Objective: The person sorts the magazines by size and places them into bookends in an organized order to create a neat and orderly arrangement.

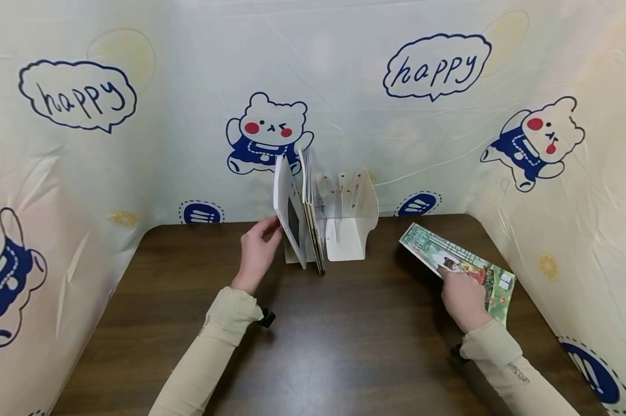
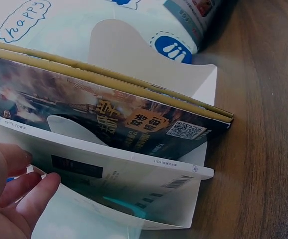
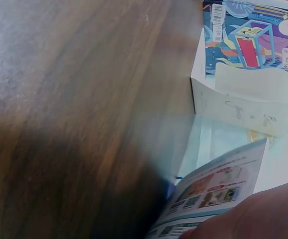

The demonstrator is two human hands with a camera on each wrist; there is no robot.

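My left hand point(image 1: 259, 252) is at the left side of a white book point(image 1: 283, 196), which stands tilted in a white book rack point(image 1: 346, 245). In the left wrist view its fingers are near the book's pale cover point(image 2: 119, 174); whether they touch it cannot be told. Beside that book, thin books with yellowish edges point(image 2: 183, 107) and a dark cover stand upright. Over the table's right side, my right hand point(image 1: 466, 297) grips a green illustrated book point(image 1: 502, 289) by its near edge, thumb on top. The right wrist view shows part of this book's printed side point(image 3: 213, 191).
A dark brown wooden table point(image 1: 313, 346) lies beneath everything. Behind it and at both sides hangs a pale curtain point(image 1: 344, 86) with cartoon bears. The rack's right slots, with curved dividers point(image 1: 367, 199), hold no books.
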